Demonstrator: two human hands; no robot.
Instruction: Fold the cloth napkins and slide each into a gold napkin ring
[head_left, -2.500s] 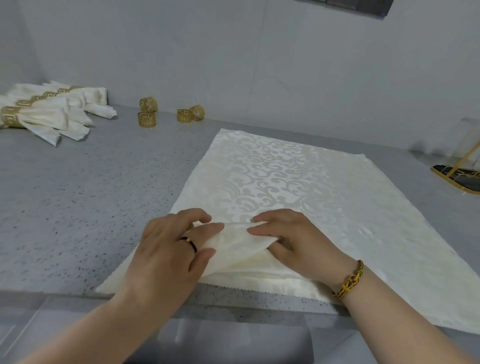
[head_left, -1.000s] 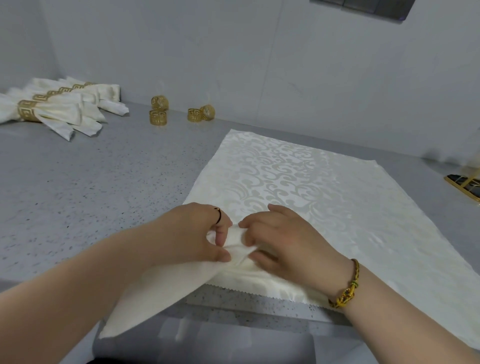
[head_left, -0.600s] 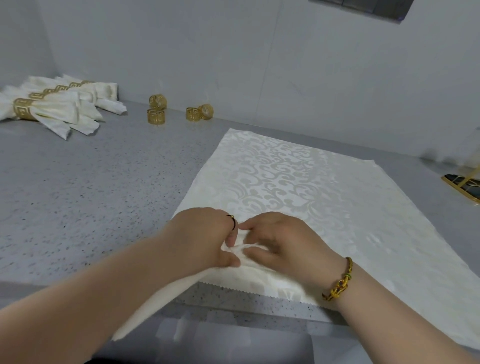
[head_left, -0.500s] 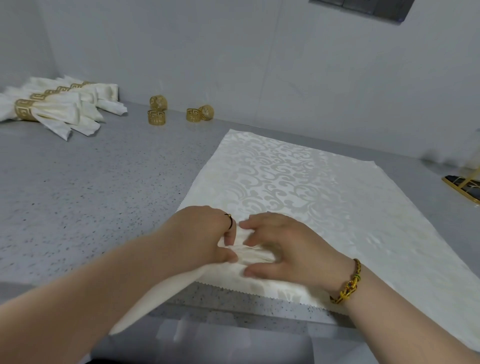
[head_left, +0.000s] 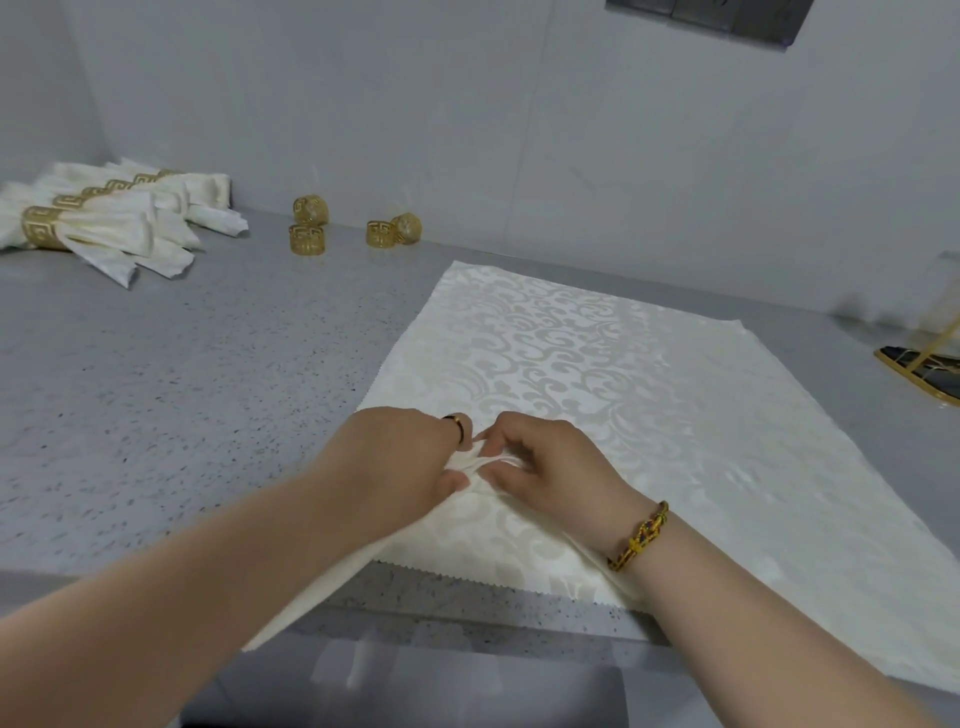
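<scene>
A cream cloth napkin (head_left: 597, 374) with a swirl pattern lies spread on the grey counter (head_left: 156, 395). Its near edge is gathered into pleats between my two hands. My left hand (head_left: 400, 457) grips the bunched fabric from the left, thumb underneath. My right hand (head_left: 545, 467) pinches the same bunch from the right. A loose corner of the napkin hangs over the counter's front edge below my left forearm. Several loose gold napkin rings (head_left: 307, 239) stand near the back wall.
Several finished napkins in gold rings (head_left: 104, 218) lie at the far left. A gold-framed dark object (head_left: 924, 369) sits at the right edge. The wall rises close behind the counter, and the counter's front edge is just under my wrists.
My hands have drawn closer together, bunching the near edge of the napkin more tightly. The left corner that lay flat now hangs off the counter edge.
</scene>
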